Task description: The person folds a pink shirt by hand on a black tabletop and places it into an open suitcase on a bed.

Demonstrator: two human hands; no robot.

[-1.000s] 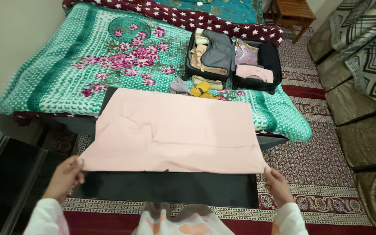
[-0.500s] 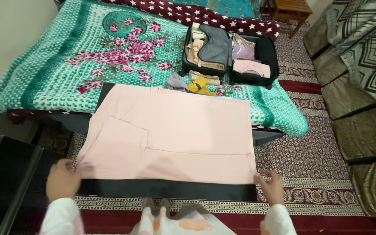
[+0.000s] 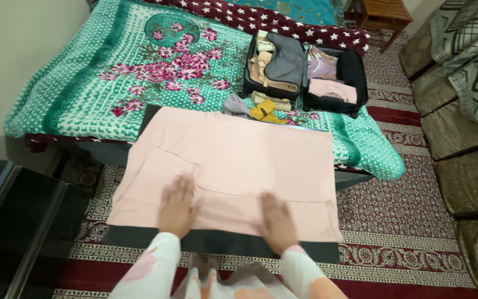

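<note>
Patterned maroon carpet (image 3: 405, 210) covers the floor around you, and a bed with a green floral blanket (image 3: 112, 83) fills the view from ten to twelve o'clock. A dark board (image 3: 222, 243) reaches from the bed edge toward you, and on it lies a pale pink cloth (image 3: 239, 160), spread flat across the middle of your view with one fold line running across it.

Your left hand (image 3: 177, 205) rests palm down on the near part of the pink cloth, at about seven o'clock from its centre, fingers spread and flat, gripping nothing. Your right hand (image 3: 276, 220) lies the same way at about five o'clock from the cloth's centre, open and pressed on the fabric close to its near edge, where the dark board shows as a strip. Both hands are a little blurred. The two hands are near each other, apart, with bare pink cloth between them.

At one o'clock, on the blanket beyond the cloth, an open black suitcase (image 3: 355, 72) holds folded clothes in both halves. Just beside it, between suitcase and cloth, sits a small heap of garments (image 3: 255, 108), grey, beige and yellow. A wooden stool (image 3: 385, 14) stands at the far upper right, and patterned floor cushions (image 3: 460, 127) line the right at three o'clock. A dark glass-topped table (image 3: 12, 216) lies at eight o'clock.
</note>
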